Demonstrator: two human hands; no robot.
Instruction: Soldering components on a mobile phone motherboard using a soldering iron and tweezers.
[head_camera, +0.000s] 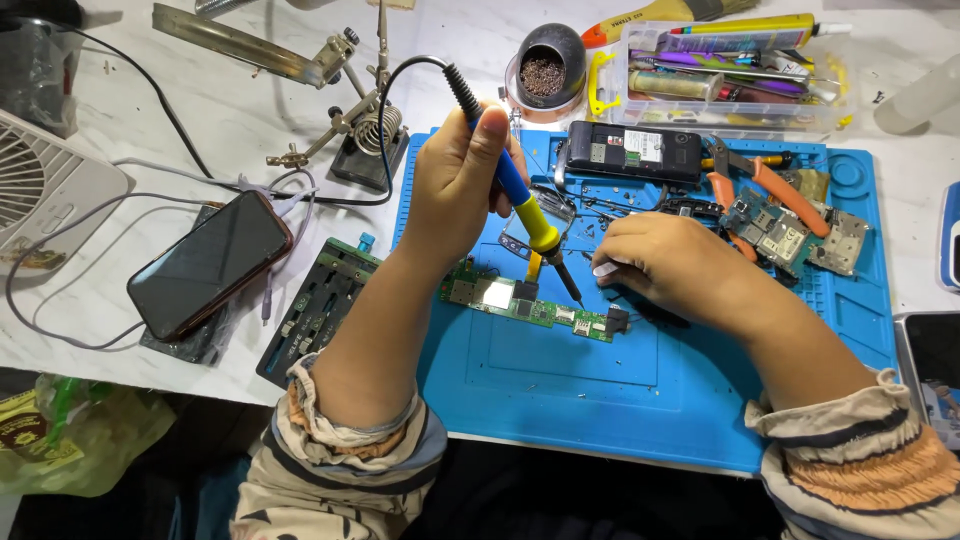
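Behind the blue mat (620, 390), a clear box (725, 115) holds tools.

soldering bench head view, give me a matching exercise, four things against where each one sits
Things:
1. soldering iron
2. green circuit board
3. black smartphone
4. clear plastic box

Places:
A. on the white table left of the blue mat, cable plugged in
B. at the far edge of the table, full of tools
C. gripped in the left hand, tip pointing down
D. flat on the blue mat, under the iron's tip, beside the right hand

Pairs: 1-C, 2-D, 3-A, 4-B
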